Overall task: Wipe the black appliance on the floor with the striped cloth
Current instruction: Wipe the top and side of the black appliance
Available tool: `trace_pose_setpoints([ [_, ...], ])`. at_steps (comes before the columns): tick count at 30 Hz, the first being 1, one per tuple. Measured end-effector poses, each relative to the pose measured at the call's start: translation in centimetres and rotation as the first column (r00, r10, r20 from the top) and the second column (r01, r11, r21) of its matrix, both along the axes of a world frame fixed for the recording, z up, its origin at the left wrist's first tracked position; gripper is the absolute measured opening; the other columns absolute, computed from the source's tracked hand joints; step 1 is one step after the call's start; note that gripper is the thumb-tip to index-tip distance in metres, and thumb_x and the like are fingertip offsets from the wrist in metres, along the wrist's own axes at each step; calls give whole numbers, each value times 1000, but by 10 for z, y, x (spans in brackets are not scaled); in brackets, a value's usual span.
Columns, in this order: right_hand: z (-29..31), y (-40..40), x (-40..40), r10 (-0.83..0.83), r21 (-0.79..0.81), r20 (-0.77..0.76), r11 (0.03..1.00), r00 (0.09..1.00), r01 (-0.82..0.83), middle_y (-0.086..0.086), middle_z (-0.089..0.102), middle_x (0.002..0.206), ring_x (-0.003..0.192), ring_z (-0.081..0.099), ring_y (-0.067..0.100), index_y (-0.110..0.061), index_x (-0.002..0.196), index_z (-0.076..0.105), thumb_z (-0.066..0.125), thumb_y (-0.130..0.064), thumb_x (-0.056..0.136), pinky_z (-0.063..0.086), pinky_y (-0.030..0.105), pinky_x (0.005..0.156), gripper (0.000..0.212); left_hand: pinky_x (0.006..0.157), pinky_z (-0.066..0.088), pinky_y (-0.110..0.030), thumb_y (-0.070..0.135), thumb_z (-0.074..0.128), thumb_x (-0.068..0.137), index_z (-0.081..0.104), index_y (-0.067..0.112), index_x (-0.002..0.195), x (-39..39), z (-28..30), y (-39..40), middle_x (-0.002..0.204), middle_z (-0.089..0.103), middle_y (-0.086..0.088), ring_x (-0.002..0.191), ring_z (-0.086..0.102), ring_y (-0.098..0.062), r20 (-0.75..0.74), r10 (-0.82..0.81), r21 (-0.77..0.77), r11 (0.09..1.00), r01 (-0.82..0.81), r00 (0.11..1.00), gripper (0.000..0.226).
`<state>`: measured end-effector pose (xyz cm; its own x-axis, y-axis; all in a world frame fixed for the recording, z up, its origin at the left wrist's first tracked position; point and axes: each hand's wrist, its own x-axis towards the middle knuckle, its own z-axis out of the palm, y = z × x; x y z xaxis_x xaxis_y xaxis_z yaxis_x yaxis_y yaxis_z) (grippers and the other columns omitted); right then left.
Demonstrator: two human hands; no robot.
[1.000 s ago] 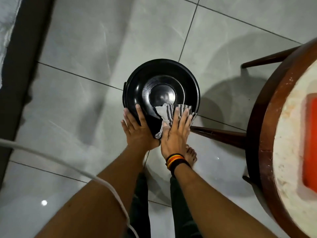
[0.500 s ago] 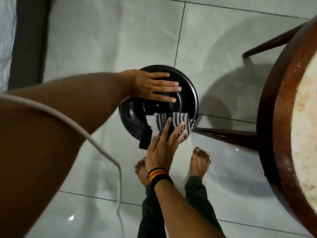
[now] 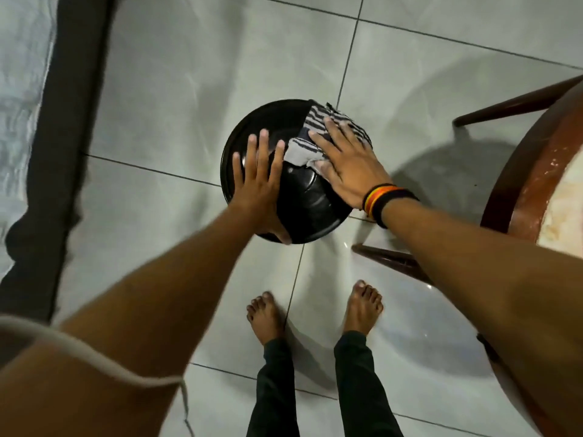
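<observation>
A round black appliance (image 3: 310, 209) with a glossy domed lid stands on the tiled floor in the middle of the head view. My left hand (image 3: 257, 181) lies flat on the lid's left side, fingers spread, holding nothing. My right hand (image 3: 348, 167), with striped bands at the wrist, presses a grey-and-black striped cloth (image 3: 321, 129) against the lid's upper right part. The cloth bunches under the palm and spreads past the fingertips to the far rim.
A round wooden table (image 3: 533, 171) with dark legs stands close on the right. My bare feet (image 3: 315, 307) stand just below the appliance. A dark strip (image 3: 63, 137) runs along the left, and a pale cord (image 3: 104, 357) crosses my left arm.
My right hand has carried the cloth from the lid's near edge up to its far right side. My left hand has swung from the far side to the left side.
</observation>
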<state>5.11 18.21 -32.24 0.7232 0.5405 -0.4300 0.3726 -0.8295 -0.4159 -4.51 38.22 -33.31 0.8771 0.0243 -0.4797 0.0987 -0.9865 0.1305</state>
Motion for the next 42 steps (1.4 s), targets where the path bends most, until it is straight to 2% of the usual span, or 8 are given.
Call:
trace_pose_setpoints([
  [6,-4,19,-75,-247,2,65,969,967,247,3,2,178,164,0,30,-30,167,15,32,-36,109,5,58,132,60,127,-9,-69,76,95,36,-29,15,162,-22,23,-28,167,-37,-21,156,-32,-44,-180,226,-28,972,-235,957,186],
  [11,8,31,-204,-399,-1,-208,913,893,407,-5,-28,168,161,-20,25,-34,161,-9,4,-52,106,0,55,134,60,127,-7,-70,71,94,51,-29,14,162,-25,14,-26,167,-38,-21,156,-33,-44,-148,219,-35,973,-227,964,175],
  [19,-5,37,-84,-275,-32,21,961,961,276,8,-4,177,163,-8,36,-31,166,11,25,-43,109,-9,60,129,61,125,-14,-69,78,93,37,-32,14,160,-15,21,-24,162,-46,-23,152,-39,-46,-246,186,14,982,-188,951,187],
  [26,3,73,21,263,-41,34,964,964,-262,-2,7,178,164,3,29,-36,166,16,32,-39,111,2,56,133,57,125,-11,-72,80,91,38,-27,9,160,-13,22,-24,165,-36,-28,151,-38,-50,-279,166,36,986,-162,946,184],
  [29,-4,52,9,-46,-2,38,999,998,47,1,13,177,164,8,29,-33,166,18,32,-42,111,5,54,133,58,123,-16,-69,76,94,36,-31,11,159,-14,23,-26,164,-40,-25,153,-37,-47,-226,201,7,979,-205,953,187],
  [33,-6,46,-74,-537,25,79,843,840,537,7,14,176,164,10,29,-26,166,18,37,-38,109,6,53,133,62,122,-17,-65,74,96,36,-33,12,159,-20,23,-27,165,-41,-22,154,-35,-46,-197,217,-15,974,-225,956,189],
  [39,2,72,-156,-791,111,-135,586,596,803,9,-2,177,164,-6,31,-24,167,9,37,-31,111,7,55,133,63,127,-13,-67,75,89,55,-31,14,160,-17,18,-28,166,-40,-20,155,-35,-43,-155,226,-35,972,-234,962,171],
  [42,6,72,-185,-730,131,-165,651,664,748,9,-7,177,162,-12,34,-24,167,10,53,-12,106,6,52,129,75,127,-11,-67,70,92,57,-30,14,161,-19,18,-29,167,-39,-20,155,-34,-43,-131,205,-29,977,-210,970,170],
])
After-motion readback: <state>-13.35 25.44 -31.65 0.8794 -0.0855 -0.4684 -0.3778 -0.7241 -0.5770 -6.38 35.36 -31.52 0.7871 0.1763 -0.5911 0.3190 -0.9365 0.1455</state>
